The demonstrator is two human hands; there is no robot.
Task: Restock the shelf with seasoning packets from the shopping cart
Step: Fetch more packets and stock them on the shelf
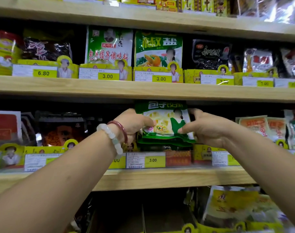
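Note:
A stack of green and white seasoning packets (pixel 163 122) stands upright in the middle shelf's slot, above a 3.00 price tag (pixel 153 160). My left hand (pixel 133 123), with a white bead bracelet and a red bangle on the wrist, grips the stack's left edge. On the right edge my right hand (pixel 205 127) holds the same stack, thumb across the front. Several packet edges show under the front one. The shopping cart is out of view.
The wooden middle shelf (pixel 160 178) holds dark and orange packets left and right of the slot. The upper shelf (pixel 143 89) carries green, black and red packets behind yellow price holders. Below, a cardboard tray (pixel 143 219) and yellow packets (pixel 232 207) sit on the bottom shelf.

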